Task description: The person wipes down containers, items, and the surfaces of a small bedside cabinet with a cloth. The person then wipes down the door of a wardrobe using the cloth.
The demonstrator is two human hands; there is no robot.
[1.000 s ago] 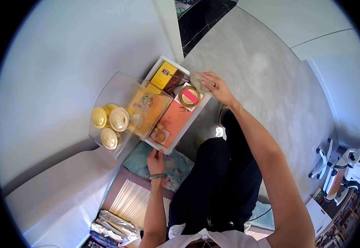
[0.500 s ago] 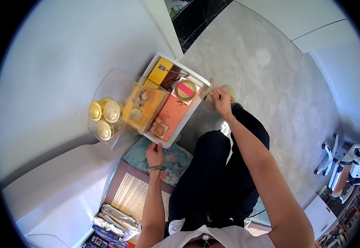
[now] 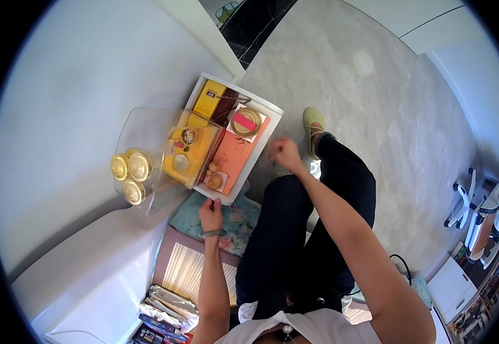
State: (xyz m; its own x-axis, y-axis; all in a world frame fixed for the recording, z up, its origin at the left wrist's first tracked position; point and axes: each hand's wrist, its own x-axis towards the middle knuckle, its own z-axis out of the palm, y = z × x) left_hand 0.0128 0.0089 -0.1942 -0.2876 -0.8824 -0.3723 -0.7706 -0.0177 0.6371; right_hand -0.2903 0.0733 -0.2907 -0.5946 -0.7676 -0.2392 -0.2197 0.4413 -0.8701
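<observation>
Grey marbled floor point(image 3: 410, 143) spreads to your right, smooth pale wall point(image 3: 106, 69) to your left; the white rectangular open-topped box point(image 3: 255, 155) sits angled between, loaded. Clear curved plastic sheet point(image 3: 137, 129) on its wall side, round gold-lidded jars point(image 3: 140, 166) clustered there. In the box: orange-red flat panel point(image 3: 235, 157), yellow carton point(image 3: 209, 98), round gold tin with red band point(image 3: 246, 122). Your left hand point(image 3: 210, 217) has thumb and fingertips at the box's near edge; can't tell if they pinch it. Your right hand point(image 3: 285, 152) is just beside the long rim, curled and blurred; can't tell if it holds anything. Tan rounded ornaments point(image 3: 214, 170) sit near your left. My read: one-sided pull at that edge could skew the box and slide them; bumping the sheet could topple jars. Wall and knees crowd the edges; most room is rightward, over the floor.
</observation>
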